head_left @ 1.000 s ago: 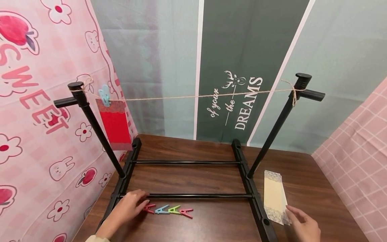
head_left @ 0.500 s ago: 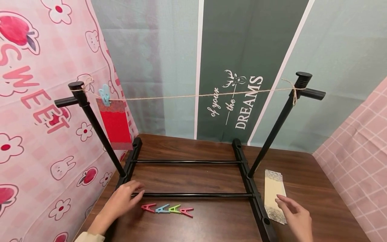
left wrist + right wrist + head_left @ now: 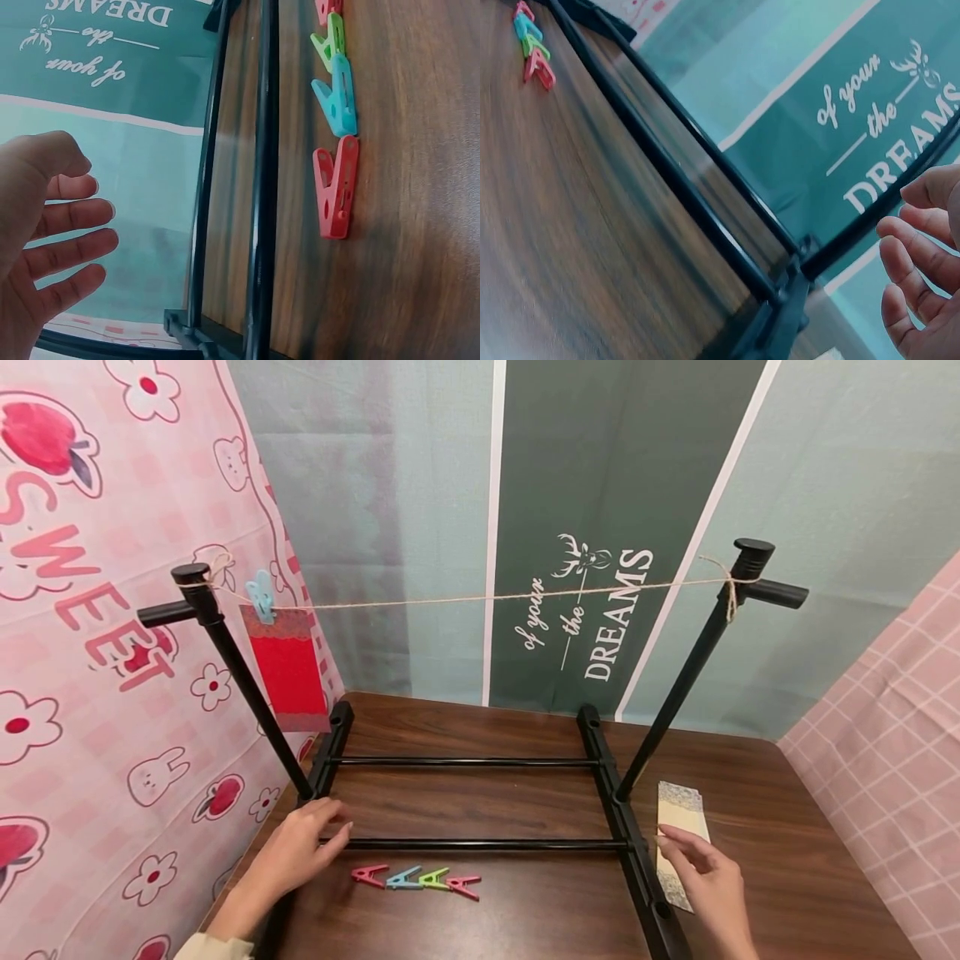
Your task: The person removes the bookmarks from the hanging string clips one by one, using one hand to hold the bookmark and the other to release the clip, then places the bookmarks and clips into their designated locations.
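My left hand (image 3: 296, 852) hovers by the left side of a black rack, its fingers relaxed and holding nothing. Several small clothespins lie in a row to its right: a red clothespin (image 3: 337, 187), a blue one (image 3: 337, 97), a green one (image 3: 330, 43) and a pinkish-red one (image 3: 464, 887). My right hand (image 3: 708, 881) is over a stack of cream paper cards (image 3: 680, 802) with speckled bands, partly covering it. Its fingers are loosely bent, and the right wrist view shows nothing between them. A light-blue clothespin (image 3: 261, 597) holds a red paper card (image 3: 287, 672) on a string (image 3: 420, 602).
The string is tied between the left post (image 3: 251, 693) and right post (image 3: 678, 693) of the rack. Two black crossbars (image 3: 480, 844) join its base rails above the brown wooden table (image 3: 450, 927). Printed cloths (image 3: 420, 485) hang behind and at both sides.
My left hand has drawn back from the clothespins, up and leftward. My right hand has come off the card stack's lower right edge and shifted left and up across it.
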The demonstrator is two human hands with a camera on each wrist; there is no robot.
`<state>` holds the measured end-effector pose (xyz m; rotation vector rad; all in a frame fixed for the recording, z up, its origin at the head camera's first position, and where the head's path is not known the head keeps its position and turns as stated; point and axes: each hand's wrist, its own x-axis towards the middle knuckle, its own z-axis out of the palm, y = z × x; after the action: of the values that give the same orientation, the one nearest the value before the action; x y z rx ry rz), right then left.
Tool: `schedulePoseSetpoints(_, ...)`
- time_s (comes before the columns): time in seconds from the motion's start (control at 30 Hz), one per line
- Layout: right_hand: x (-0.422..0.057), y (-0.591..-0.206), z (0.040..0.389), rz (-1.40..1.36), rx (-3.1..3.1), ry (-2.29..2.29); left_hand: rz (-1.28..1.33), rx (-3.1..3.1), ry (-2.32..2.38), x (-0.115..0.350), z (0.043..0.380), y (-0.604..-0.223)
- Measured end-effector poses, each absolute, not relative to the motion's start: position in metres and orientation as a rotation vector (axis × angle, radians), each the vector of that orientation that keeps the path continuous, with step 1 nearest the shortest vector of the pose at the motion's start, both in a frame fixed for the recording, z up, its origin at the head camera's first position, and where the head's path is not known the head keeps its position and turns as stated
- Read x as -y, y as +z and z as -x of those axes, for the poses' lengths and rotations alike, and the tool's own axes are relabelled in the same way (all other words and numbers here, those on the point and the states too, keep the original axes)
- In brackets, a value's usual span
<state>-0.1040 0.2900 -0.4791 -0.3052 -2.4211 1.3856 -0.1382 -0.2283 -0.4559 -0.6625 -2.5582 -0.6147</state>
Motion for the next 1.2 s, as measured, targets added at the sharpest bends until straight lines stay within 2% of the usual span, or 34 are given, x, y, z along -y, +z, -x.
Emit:
schedulePoseSetpoints(0.33,-0.274,-0.472,0.112,0.138,2.373,1.474,0.571,2.663,-0.579,0.232,0.136,-0.435)
schedulePoseSetpoints(0.67,-0.256,-0.467,0.12,0.13,2.289,1.629,0.671,2.522,-0.522,0.236,0.138,-0.416)
schedulePoseSetpoints(1.2,-0.228,-0.456,0.135,-0.147,2.28,1.673,0.763,2.377,-0.514,0.246,0.144,-0.39)
